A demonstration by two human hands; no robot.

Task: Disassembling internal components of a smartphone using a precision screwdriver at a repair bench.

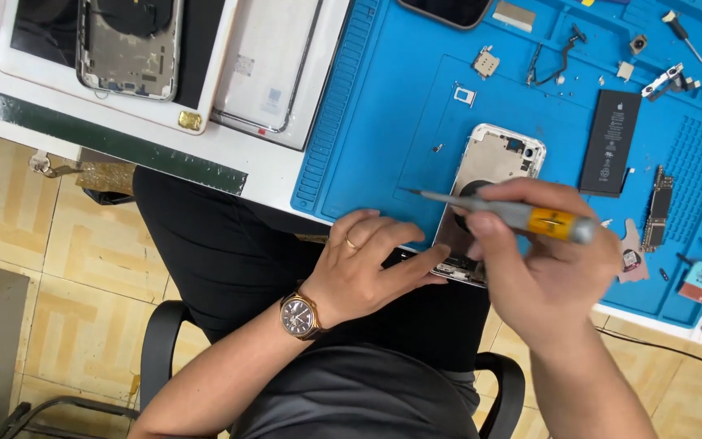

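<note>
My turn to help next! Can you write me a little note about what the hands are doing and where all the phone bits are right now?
Left hand: fingers rest on the bottom edge of the phone shell, steadying it on the blue mat.
Right hand: holds the screwdriver, tip pointing left above the mat, not touching the shell.
Already out of the shell and on the mat: battery, circuit board, small card tray, and small loose parts along the top.
Left: the shell looks stripped of its main parts; whether any screws remain inside cannot be seen.
</note>
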